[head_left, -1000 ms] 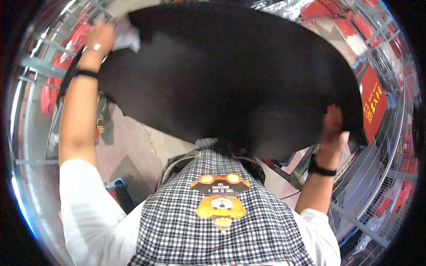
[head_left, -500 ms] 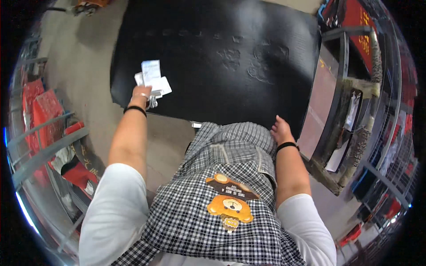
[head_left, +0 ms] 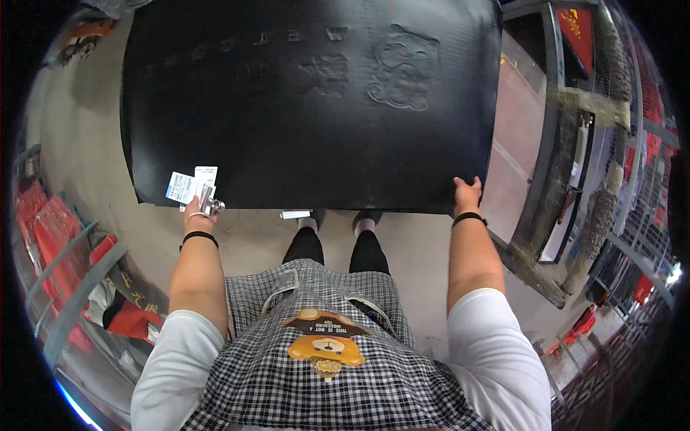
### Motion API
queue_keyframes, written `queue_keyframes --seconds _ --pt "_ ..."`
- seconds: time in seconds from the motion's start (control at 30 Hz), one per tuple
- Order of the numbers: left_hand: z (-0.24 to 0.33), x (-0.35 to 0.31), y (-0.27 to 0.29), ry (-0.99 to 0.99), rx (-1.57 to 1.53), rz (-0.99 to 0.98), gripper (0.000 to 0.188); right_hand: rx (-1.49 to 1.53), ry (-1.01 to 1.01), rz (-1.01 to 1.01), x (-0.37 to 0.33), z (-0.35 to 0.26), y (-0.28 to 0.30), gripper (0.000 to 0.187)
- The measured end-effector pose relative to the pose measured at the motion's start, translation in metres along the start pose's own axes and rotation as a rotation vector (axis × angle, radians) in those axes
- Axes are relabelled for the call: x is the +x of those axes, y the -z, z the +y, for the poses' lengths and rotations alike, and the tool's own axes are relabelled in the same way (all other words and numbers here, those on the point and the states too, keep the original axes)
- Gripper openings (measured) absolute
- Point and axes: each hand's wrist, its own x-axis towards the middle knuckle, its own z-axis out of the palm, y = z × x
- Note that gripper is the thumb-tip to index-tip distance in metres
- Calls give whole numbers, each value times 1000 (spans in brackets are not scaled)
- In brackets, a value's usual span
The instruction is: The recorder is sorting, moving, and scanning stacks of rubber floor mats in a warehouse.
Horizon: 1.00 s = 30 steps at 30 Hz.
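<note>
A large black embossed mat (head_left: 280, 144) stretches out in front of me, with a raised cat figure and shallow raised letters on it. My left hand (head_left: 198, 214) is closed at its near edge, toward the left corner. Paper labels (head_left: 180, 185) and a shiny metal clip (head_left: 210, 201) are at that hand, lying over the mat's edge. At the near right corner, my right hand (head_left: 466, 195) grips the edge with its thumb on top; the fingers underneath are hidden.
Below the mat's near edge are my feet (head_left: 367, 218) and a small white piece (head_left: 295, 214). A worn frame-like rack (head_left: 553, 208) stands close on the right. Metal rails with red packages (head_left: 61, 226) line the left side.
My left hand has come nearer with the labels and clip, down to the mat's edge. My right hand has taken hold of the right corner. The mat appears shifted left, and my feet now show.
</note>
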Motion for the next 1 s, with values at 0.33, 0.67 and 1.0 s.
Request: queue_keyframes --seconds 0.33,0.67,1.0 --pt "54 -20 42 -38 -56 -328 21 -18 67 -324 -53 -79 96 47" --pt "138 -64 43 -122 45 -334 22 -229 221 108 -139 -87 94 43" --pt "184 -17 56 -217 120 -266 28 -836 353 388 -255 -88 34 70"
